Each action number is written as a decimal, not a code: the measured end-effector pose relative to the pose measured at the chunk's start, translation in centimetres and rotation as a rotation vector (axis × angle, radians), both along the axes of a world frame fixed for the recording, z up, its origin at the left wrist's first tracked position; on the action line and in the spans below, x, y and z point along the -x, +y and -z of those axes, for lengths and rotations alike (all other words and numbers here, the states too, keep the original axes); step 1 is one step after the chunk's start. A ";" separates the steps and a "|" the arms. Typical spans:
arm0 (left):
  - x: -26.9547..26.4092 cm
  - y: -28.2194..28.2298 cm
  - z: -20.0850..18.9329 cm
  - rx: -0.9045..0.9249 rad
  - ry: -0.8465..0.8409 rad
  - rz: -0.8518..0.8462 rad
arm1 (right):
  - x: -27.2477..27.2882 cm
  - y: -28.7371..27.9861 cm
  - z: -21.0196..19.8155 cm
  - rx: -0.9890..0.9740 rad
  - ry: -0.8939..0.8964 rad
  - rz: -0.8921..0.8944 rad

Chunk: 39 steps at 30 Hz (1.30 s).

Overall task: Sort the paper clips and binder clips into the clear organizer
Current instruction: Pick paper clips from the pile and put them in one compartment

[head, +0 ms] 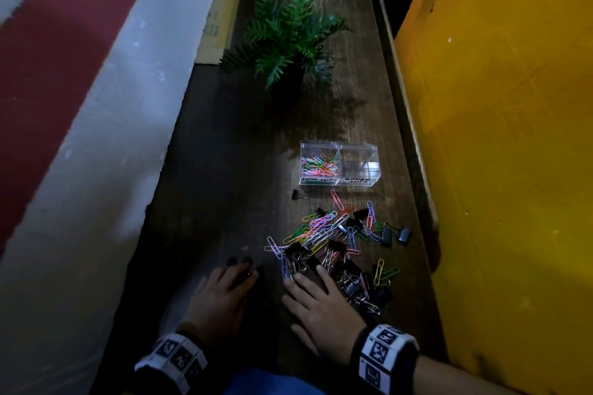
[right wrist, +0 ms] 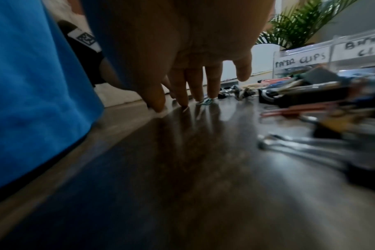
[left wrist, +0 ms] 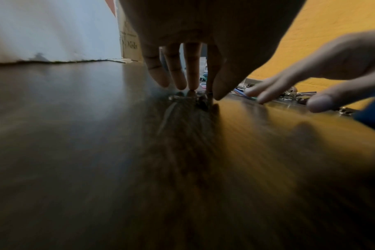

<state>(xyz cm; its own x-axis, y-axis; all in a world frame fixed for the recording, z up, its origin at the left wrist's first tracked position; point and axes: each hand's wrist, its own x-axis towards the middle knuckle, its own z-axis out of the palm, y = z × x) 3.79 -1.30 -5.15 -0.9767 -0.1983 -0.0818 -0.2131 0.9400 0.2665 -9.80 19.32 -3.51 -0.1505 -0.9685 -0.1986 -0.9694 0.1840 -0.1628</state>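
The clear organizer [head: 340,163] stands mid-table; its left cell holds coloured paper clips, while the right cell, labelled for binder clips, looks empty. A mixed pile of paper clips and black binder clips [head: 337,240] lies in front of it. One binder clip [head: 299,194] sits apart to the left. My left hand [head: 244,266] is left of the pile, its straight fingers [left wrist: 192,84] pressing down on a small metal clip [left wrist: 182,97]. My right hand [head: 305,276] lies spread on the pile's near edge, fingertips [right wrist: 211,94] on a green-white paper clip [right wrist: 206,101].
A potted fern [head: 285,38] stands behind the organizer. A yellow wall [head: 497,138] with a wooden ledge runs close along the right, a white wall [head: 106,138] along the left. Flat cardboard [head: 221,16] leans at the far left. Bare dark table [head: 224,170] lies left of the organizer.
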 end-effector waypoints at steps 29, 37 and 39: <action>7.6 -2.9 -3.0 -0.239 0.004 -0.144 | 1.0 -3.7 -2.3 0.104 -0.202 0.460; 8.6 -2.3 -3.3 -0.263 -0.008 -0.111 | 1.8 -1.2 -3.8 0.152 -0.449 0.603; 9.0 -2.1 -3.2 -0.245 -0.005 -0.083 | 1.8 -0.8 -3.6 0.124 -0.434 0.591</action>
